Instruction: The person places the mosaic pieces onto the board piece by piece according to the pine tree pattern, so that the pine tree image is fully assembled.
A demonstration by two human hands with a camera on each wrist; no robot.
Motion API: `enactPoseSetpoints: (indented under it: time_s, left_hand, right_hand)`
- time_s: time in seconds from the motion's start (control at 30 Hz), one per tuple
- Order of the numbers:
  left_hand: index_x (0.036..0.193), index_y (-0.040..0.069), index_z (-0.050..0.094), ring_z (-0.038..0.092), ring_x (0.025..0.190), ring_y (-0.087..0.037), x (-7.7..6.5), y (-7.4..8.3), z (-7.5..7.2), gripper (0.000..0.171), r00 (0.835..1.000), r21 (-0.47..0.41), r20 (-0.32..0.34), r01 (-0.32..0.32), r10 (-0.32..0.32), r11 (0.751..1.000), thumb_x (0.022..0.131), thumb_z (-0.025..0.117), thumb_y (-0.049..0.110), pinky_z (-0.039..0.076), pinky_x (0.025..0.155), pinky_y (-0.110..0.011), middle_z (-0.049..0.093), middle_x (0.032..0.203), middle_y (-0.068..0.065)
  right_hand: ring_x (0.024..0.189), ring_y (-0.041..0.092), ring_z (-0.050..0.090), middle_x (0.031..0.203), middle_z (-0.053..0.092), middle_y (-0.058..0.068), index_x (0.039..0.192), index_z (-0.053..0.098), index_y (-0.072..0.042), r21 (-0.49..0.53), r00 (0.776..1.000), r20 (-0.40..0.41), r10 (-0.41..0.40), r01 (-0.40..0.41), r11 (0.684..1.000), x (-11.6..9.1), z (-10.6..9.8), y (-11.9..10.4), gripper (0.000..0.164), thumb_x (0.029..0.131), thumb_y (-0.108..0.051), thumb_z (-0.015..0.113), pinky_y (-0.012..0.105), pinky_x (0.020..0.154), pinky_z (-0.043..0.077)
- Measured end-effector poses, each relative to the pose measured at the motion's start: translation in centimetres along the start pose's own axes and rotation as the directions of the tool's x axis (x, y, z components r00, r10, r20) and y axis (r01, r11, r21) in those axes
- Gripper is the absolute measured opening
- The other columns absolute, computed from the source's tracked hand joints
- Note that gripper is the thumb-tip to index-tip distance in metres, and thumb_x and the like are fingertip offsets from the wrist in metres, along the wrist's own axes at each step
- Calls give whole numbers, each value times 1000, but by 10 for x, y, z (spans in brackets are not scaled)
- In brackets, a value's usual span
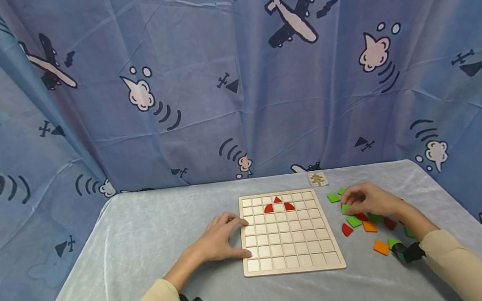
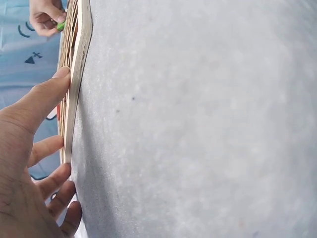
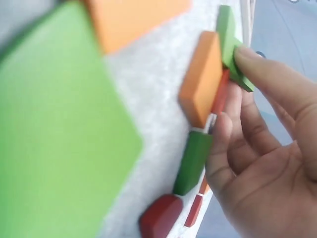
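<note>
- Left: our left hand (image 1: 220, 238) spreads wide, thumb and finger touching the grid board (image 1: 291, 249), mid-worktop (image 1: 165, 222); we judge it stiff, light, best steadied by its rim.
- Farther, right of board: our right hand (image 1: 370, 199) pinches a green tile (image 1: 346, 209); we judge it light, rigid; grip opposite edges.

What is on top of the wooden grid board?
On the board: a red triangle in the top row and two rounded red pieces in the row below. The left hand touches its left edge. Whatever is beneath those pieces is covered.
</note>
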State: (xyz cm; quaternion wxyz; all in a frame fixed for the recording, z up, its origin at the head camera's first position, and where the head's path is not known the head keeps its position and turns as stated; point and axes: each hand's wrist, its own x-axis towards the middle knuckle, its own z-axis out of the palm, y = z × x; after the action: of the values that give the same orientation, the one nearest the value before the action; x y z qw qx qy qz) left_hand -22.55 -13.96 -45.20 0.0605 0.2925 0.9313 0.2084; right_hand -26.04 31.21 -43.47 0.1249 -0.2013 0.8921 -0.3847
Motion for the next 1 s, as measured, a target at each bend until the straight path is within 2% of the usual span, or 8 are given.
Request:
enactPoseSetpoints:
  time_s: [0.23, 0.43, 0.63, 0.73, 0.87, 1.0]
  left_hand:
    - [137, 25, 54, 44, 126, -25, 0, 1, -1, 74, 1000, 0, -1, -3, 3, 1000, 75, 78, 58, 38, 103, -52, 47, 140, -3]
    - [136, 24, 55, 44, 125, -25, 0, 0, -1, 74, 1000, -7, 0, -6, 6, 1000, 75, 79, 57, 38, 103, -52, 47, 139, -4]
    - [136, 24, 55, 44, 126, -25, 0, 0, -1, 74, 1000, -12, -5, -8, 8, 1000, 75, 79, 57, 38, 102, -53, 47, 139, -4]
    - [136, 24, 55, 44, 126, -26, -1, -1, -1, 74, 1000, -10, -5, -7, 7, 1000, 75, 79, 57, 38, 103, -53, 47, 139, -3]
    - [137, 25, 54, 44, 127, -25, 0, -1, 0, 74, 1000, 4, 1, -3, 3, 1000, 75, 78, 58, 37, 104, -51, 47, 140, -2]
    - [137, 25, 54, 44, 127, -24, 0, 0, 0, 74, 1000, 4, 5, -4, 4, 1000, 75, 78, 58, 37, 105, -51, 46, 140, -2]
  right_hand:
    - [82, 11, 64, 102, 70, 15, 115, 64, 1, 31, 997, -15, 77, -77, 997, 1, -2, -6, 32, 91, -19, 70, 29, 71, 54]
    - [83, 15, 63, 103, 69, 13, 114, 66, -3, 43, 992, -59, 113, -111, 993, 7, 2, -10, 33, 91, -26, 71, 31, 72, 55]
    - [85, 16, 68, 100, 69, 14, 110, 68, -5, 81, 993, -77, 85, -79, 994, 14, 6, -12, 31, 90, -28, 73, 31, 75, 58]
    - [86, 22, 72, 98, 69, 17, 110, 68, -3, 122, 996, -63, 64, -56, 991, 18, 7, -14, 32, 90, -27, 72, 33, 75, 59]
    - [87, 26, 73, 97, 70, 17, 110, 68, -4, 129, 997, -63, 47, -38, 991, 22, 10, -15, 30, 90, -26, 72, 33, 75, 59]
    - [86, 20, 70, 99, 70, 15, 109, 68, -5, 119, 997, -74, 36, -27, 992, 28, 14, -19, 28, 89, -24, 73, 32, 75, 59]
